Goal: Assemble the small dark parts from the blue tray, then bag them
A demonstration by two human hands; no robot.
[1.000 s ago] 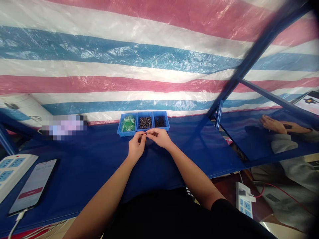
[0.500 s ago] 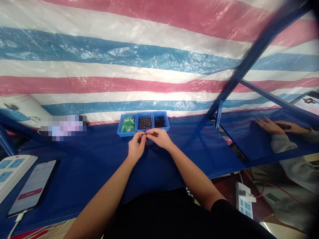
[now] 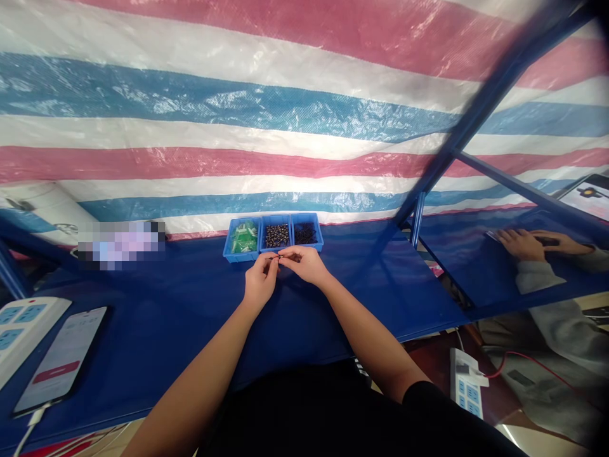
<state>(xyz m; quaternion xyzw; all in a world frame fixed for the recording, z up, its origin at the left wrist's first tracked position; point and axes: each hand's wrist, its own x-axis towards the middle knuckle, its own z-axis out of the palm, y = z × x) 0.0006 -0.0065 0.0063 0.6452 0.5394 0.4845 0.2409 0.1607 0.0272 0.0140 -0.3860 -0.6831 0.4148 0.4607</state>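
Note:
My left hand and my right hand meet fingertip to fingertip over the blue table cover, just in front of three small blue bins. Both pinch a tiny dark part between them; it is too small to name. The left bin holds green pieces. Small dark and brassy parts fill the middle bin, and black parts fill the right bin.
A phone on a cable and a white power strip lie at the left edge. A striped tarp hangs behind. A blue metal frame stands right; beyond it another person's hands rest on a neighbouring table. A second power strip lies on the floor.
My hands stay pinched together at the same spot. The other person's hands at the right have shifted slightly along their table.

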